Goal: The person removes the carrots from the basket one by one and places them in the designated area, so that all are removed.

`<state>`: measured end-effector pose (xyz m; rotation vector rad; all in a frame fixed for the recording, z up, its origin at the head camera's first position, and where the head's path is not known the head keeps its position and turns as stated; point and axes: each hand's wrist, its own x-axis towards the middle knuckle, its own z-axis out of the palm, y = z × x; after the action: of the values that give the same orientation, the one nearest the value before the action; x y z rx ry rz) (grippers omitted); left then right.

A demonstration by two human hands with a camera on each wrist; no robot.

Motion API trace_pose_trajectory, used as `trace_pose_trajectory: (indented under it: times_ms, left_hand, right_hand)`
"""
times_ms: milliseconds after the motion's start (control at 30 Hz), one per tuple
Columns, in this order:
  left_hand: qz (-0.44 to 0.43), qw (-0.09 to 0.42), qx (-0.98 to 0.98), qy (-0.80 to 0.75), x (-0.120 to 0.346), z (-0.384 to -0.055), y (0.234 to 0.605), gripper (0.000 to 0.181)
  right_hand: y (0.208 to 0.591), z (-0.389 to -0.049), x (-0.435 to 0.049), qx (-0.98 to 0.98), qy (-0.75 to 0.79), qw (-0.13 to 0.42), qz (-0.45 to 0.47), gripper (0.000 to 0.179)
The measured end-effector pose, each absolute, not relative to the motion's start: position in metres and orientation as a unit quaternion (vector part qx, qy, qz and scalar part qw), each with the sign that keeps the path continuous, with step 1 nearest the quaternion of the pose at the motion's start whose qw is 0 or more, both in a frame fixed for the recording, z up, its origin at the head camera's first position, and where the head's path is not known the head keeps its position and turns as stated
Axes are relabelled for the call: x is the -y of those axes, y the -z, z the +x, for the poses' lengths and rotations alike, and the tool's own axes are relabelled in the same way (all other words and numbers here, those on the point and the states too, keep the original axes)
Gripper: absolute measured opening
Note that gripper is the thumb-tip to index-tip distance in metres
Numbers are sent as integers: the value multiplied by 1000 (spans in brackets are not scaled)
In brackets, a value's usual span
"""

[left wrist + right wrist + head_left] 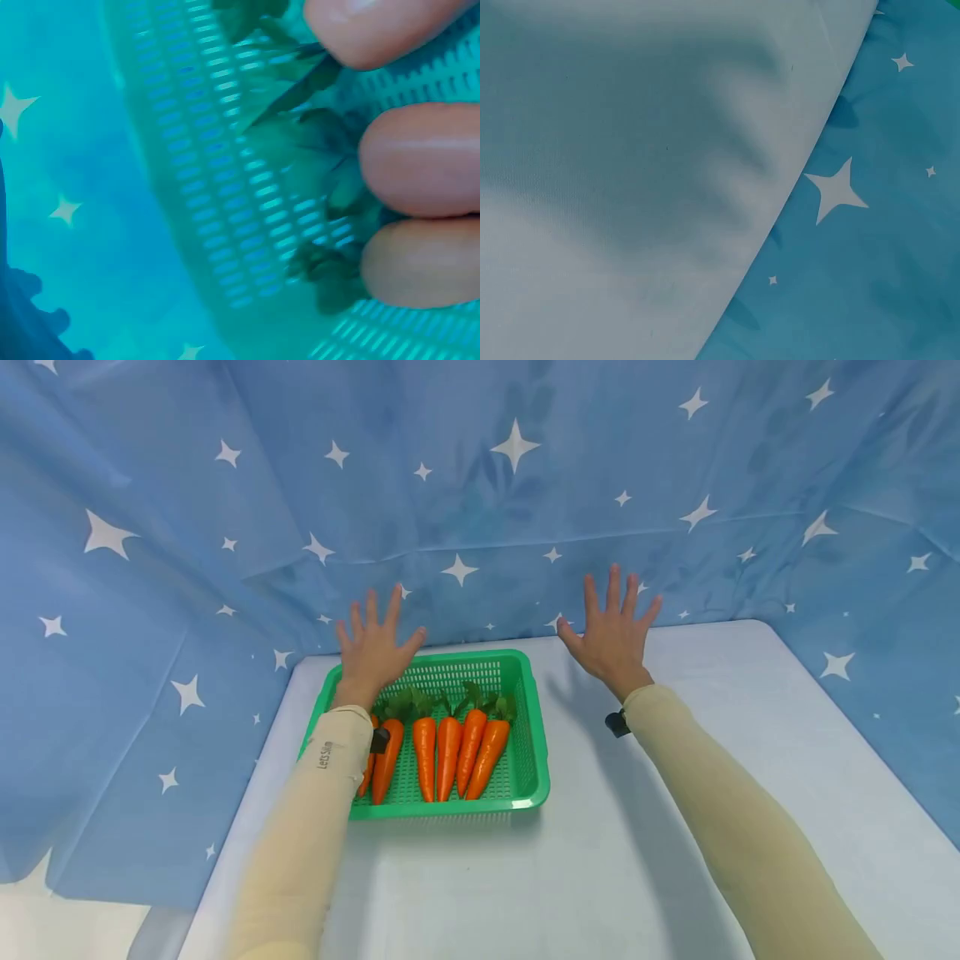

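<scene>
My left hand (371, 653) is spread with straight fingers above the back left part of a green plastic basket (531, 735). Several orange carrots (425, 758) with leafy green tops (408, 703) lie side by side inside it; my left forearm hides part of the left side. In the left wrist view, fingertips (424, 159) appear over the leaves (334, 279) and the slotted basket wall (169, 142). To the right of the basket, my right hand (611, 639) is held up over the table, fingers spread and holding nothing. Only its shadow appears in the right wrist view.
The basket stands on a white table (480, 885), towards its back left. A blue curtain (450, 510) with white stars hangs behind the table and along both sides. Dark wrist devices (617, 724) sit at both cuffs.
</scene>
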<state>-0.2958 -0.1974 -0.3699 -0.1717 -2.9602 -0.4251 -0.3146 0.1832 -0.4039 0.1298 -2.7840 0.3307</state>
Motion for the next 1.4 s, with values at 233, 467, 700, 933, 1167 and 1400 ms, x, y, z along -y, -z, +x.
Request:
trace_pose_trajectory:
  times_ms: [233, 467, 700, 933, 1167, 1400]
  left_hand:
    - [-76, 81, 978, 174, 214, -286, 345, 87]
    - [-104, 26, 960, 257, 249, -266, 326, 88]
    - [-113, 11, 947, 302, 295, -250, 319, 89]
    - [-91, 5, 946, 311, 332, -232, 326, 90]
    - [-87, 16, 947, 310, 360, -216, 349, 85]
    - [-52, 0, 946, 320, 373, -197, 387, 79]
  right_hand:
    - [407, -314, -185, 977, -121, 169, 48, 87]
    - [410, -314, -187, 976, -128, 167, 49, 86]
    - [414, -315, -189, 977, -133, 161, 48, 86]
    - [416, -314, -189, 977, -135, 159, 48, 85]
    - [415, -314, -186, 976, -141, 158, 50, 84]
    - [416, -311, -186, 972, -162, 161, 58, 82]
